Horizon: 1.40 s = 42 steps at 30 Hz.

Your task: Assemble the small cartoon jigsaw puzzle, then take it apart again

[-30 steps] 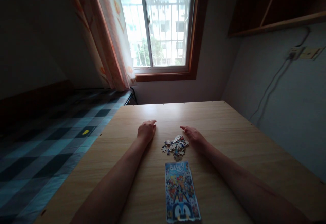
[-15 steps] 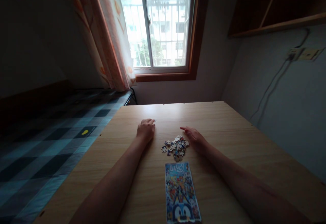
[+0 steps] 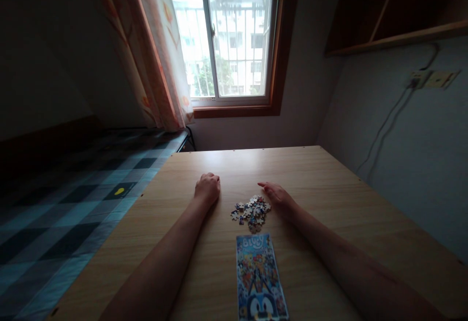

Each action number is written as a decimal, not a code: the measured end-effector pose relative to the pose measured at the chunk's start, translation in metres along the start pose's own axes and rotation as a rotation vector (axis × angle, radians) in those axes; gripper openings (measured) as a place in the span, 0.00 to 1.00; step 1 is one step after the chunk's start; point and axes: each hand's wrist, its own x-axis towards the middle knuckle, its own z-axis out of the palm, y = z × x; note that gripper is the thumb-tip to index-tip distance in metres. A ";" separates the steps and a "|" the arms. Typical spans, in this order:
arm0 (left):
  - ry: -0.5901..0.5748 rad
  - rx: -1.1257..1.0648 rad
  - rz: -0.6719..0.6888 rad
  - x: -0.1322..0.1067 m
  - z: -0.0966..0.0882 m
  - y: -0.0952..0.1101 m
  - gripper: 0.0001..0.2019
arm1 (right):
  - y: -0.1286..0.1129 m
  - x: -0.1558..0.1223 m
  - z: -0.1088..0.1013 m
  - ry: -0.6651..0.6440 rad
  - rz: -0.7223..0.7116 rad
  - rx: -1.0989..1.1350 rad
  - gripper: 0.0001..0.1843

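Observation:
My left hand (image 3: pixel 207 187) rests on the table left of the puzzle pile, its fingers curled closed. The jigsaw piece that showed at its fingertips half a second ago is now hidden within or under the hand. My right hand (image 3: pixel 276 196) lies at the right edge of the pile of jigsaw pieces (image 3: pixel 252 211), index finger stretched out to the left and nothing visibly held. Many pieces in the heap show their pale backs, a few their printed sides. Closer to me, a blue printed picture sheet (image 3: pixel 259 277) lettered "Bluey" lies flat.
Everything lies on a light wooden table (image 3: pixel 321 179). To the left stands a bed with a checked cover (image 3: pixel 91 199). A window (image 3: pixel 234 43) with a curtain (image 3: pixel 157 58) is ahead; a shelf (image 3: pixel 398 38) and socket (image 3: pixel 435 79) are on the right wall.
My left hand's fingers have curled in, and the piece at their tips has gone from sight. My right hand and the pile have stayed put.

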 end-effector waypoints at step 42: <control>-0.110 0.116 -0.049 -0.005 0.016 0.003 0.26 | -0.005 -0.001 -0.002 -0.028 -0.039 -0.071 0.26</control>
